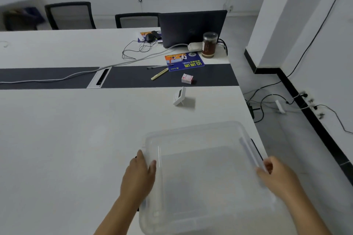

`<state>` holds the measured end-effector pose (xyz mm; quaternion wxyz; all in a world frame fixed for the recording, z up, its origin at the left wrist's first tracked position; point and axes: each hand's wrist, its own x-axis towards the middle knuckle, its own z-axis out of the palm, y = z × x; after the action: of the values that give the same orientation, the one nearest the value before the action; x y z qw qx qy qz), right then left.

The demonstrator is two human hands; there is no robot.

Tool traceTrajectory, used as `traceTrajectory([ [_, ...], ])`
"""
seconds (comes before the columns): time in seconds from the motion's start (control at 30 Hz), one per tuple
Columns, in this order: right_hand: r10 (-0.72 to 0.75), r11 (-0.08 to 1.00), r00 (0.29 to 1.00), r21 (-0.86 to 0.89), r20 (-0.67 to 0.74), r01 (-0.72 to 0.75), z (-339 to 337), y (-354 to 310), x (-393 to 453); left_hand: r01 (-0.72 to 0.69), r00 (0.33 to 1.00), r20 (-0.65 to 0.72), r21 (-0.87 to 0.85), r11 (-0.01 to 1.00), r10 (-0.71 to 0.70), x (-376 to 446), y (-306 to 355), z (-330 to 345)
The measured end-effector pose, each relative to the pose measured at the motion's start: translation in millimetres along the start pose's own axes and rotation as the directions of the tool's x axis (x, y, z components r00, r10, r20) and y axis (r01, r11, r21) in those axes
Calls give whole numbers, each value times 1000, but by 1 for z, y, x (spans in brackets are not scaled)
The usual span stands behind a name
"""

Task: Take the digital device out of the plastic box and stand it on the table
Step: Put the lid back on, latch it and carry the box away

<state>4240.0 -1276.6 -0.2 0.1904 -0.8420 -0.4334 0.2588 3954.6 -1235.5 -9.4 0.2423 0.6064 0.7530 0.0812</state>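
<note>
A small white digital device (179,96) stands tilted on its fold-out stand on the white table (76,139), beyond the box. The clear plastic box (193,129) sits at the table's near right corner, and nothing shows inside it. My left hand (140,173) grips the box's left rim, thumb over the edge. Over on the other side, my right hand (277,175) holds the right rim by its dark handle. The box looks blurred.
A dark strip (47,78) crosses the table with a cable slot, a small red-and-white box (187,78), pens and a blue leaflet (184,61). Behind stand a laptop (192,27), a jar (209,45) and cables. The table edge runs close on the right; floor cables lie beyond.
</note>
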Motion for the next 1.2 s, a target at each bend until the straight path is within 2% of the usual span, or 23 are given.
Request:
traceTrajectory([
  [0.07, 5, 999, 997, 38, -71, -2, 7, 1, 2, 25, 999, -32, -72, 997, -28, 0, 7, 8],
  [0.2, 187, 941, 978, 268, 89, -204, 15, -7, 9, 2, 998, -63, -126, 992, -10, 20, 7, 7],
  [0.23, 201, 936, 976, 279, 83, -216, 16, -8, 10, -8, 998, -66, -113, 994, 0, 28, 5, 5],
  [0.33, 208, 960, 976, 203, -67, -191, 23, -13, 11, -16, 993, -122, -60, 998, 9, 35, 10, 1],
  [0.4, 193, 973, 967, 157, -166, -168, 28, -14, 10, -171, 963, -208, 10, 985, 170, 31, 13, 13],
  [0.47, 123, 988, 972, 120, -198, -100, 30, -18, 9, -250, 966, -45, 108, 962, 256, 26, 18, 23],
  [0.5, 92, 993, 977, 95, -194, -74, 31, -18, 8, -281, 957, -23, 194, 940, 290, 24, 17, 28],
  [0.53, 76, 995, 980, 70, -185, -64, 31, -20, 8, -295, 954, 17, 221, 930, 298, 23, 19, 27],
  [0.6, 61, 998, 985, -10, -163, -63, 31, -22, 6, -312, 950, 64, 151, 938, 305, 24, 21, 25],
  [0.67, 38, 994, 987, -92, -157, -53, 30, -24, 6, -310, 951, 38, 153, 938, 307, 24, 20, 24],
  [0.93, -40, 975, 972, -221, -234, -13, 32, -24, 4, -296, 955, 71, 164, 941, 288, 21, 24, 26],
  [1.1, -170, 938, 944, -340, -282, 68, 35, -24, 1, -294, 956, 63, 177, 939, 287, 19, 27, 24],
  [1.2, -170, 935, 941, -348, -293, 60, 38, -23, 1, -313, 950, 74, 188, 931, 304, 19, 28, 23],
])
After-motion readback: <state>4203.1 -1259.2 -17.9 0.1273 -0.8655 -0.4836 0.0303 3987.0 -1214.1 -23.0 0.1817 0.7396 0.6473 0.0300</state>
